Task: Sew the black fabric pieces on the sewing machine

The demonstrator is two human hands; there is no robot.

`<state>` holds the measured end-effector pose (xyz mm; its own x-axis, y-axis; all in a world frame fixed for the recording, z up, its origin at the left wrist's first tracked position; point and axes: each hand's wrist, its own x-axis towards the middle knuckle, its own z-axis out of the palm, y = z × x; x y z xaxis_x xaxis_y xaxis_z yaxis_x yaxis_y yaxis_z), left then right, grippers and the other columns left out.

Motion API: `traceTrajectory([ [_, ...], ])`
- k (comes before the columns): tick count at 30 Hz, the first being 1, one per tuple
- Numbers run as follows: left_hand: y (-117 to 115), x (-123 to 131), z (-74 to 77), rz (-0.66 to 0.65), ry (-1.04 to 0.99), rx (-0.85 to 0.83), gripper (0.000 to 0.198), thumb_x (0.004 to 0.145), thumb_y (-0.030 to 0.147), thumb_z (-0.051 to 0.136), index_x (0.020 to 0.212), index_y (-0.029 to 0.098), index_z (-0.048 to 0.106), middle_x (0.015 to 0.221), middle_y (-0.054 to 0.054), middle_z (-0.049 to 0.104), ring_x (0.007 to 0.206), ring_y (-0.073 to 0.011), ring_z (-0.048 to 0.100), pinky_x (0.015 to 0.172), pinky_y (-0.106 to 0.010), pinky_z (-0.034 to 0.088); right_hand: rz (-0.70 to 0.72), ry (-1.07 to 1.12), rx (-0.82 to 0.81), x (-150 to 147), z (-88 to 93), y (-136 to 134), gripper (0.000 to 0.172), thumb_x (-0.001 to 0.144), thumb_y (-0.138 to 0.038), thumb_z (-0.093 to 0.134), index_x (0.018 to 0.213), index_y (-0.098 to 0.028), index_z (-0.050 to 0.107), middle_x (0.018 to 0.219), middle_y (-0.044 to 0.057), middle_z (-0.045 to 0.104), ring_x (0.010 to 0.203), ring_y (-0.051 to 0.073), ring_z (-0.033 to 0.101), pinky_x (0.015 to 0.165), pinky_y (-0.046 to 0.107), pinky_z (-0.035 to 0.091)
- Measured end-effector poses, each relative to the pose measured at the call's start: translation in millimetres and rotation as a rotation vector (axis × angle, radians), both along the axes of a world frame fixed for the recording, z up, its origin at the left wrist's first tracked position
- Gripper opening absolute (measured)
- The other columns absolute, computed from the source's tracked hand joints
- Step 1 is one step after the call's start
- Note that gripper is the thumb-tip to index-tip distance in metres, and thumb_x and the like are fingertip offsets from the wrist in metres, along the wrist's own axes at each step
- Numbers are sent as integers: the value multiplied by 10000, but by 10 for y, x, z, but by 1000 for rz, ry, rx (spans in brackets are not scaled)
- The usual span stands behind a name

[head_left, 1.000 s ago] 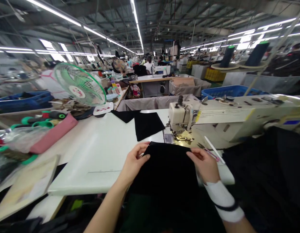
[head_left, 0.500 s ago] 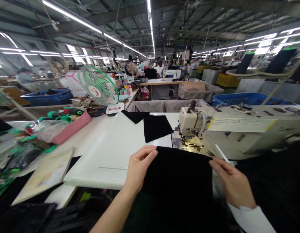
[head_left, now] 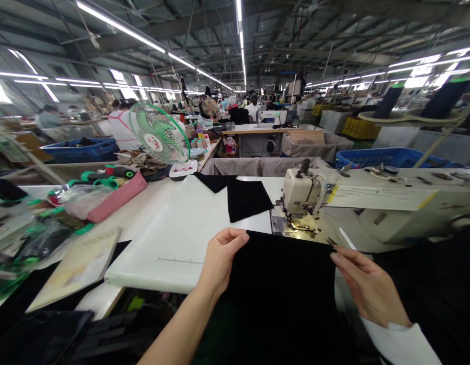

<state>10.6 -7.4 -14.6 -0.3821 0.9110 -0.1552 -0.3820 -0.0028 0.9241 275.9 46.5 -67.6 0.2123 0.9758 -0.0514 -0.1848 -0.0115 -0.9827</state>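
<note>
A piece of black fabric is stretched between my two hands at the table's front edge. My left hand pinches its upper left corner between thumb and fingers. At the upper right corner, my right hand pinches the same fabric. Just beyond the cloth's top edge stands a sewing machine, its lit metal plate under the needle area. Two black fabric pieces lie on the white tabletop; the nearer one is left of the machine. A white pen-like stick lies near my right hand.
To the left are a booklet, a pink pouch and several thread spools. A green fan stands behind the table. Dark thread cones rise at right, above a blue crate. Dark cloth lies at my right.
The view has shifted slightly, so most things appear a little farther right. Both hands keep their pinch on the black fabric, which stays stretched.
</note>
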Motion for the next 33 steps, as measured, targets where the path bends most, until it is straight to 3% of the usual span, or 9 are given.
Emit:
traceTrajectory([
  [8, 33, -3, -17, 15, 30, -1, 246, 597, 287, 857, 689, 156, 670, 641, 4, 658, 548, -96, 570, 544, -208, 426, -3, -37, 13, -1, 6, 43, 382, 468, -453, 901, 738, -216, 774, 955, 84, 759, 1011, 296, 688, 911, 365, 569],
  [12, 58, -8, -21, 40, 38, 24, 259, 594, 280, 860, 692, 156, 655, 643, 12, 652, 552, -86, 560, 550, -198, 427, 21, -110, 56, 4, 13, 55, 359, 533, -450, 884, 784, -212, 787, 998, 89, 757, 1008, 295, 687, 951, 397, 541],
  [19, 106, -59, 4, 100, 46, 78, 314, 514, 197, 892, 670, 165, 623, 682, 27, 667, 641, -72, 589, 618, -138, 470, 12, -277, 151, -27, 152, -10, 280, 654, -447, 818, 803, -212, 792, 982, 86, 759, 937, 273, 701, 868, 375, 561],
  [24, 127, -97, 20, 98, 16, 22, 353, 470, 210, 905, 685, 180, 627, 707, 33, 675, 625, -82, 598, 572, -130, 496, 57, -122, 165, -91, 181, -13, 256, 674, -416, 807, 794, -192, 773, 938, 86, 757, 819, 221, 691, 781, 339, 554],
  [29, 120, -64, 59, 143, 25, -9, 373, 408, 201, 904, 652, 169, 624, 697, 20, 672, 622, -90, 590, 549, -124, 506, 31, 67, 118, -148, 150, 34, 280, 572, -399, 854, 714, -189, 736, 776, 44, 732, 717, 170, 639, 708, 299, 517],
  [33, 122, -33, 106, 161, 38, -26, 371, 372, 179, 892, 621, 161, 617, 686, 19, 663, 603, -82, 570, 524, -113, 494, 31, 100, 103, -167, 178, 53, 295, 543, -407, 857, 680, -190, 710, 784, 37, 729, 711, 162, 628, 708, 299, 503],
])
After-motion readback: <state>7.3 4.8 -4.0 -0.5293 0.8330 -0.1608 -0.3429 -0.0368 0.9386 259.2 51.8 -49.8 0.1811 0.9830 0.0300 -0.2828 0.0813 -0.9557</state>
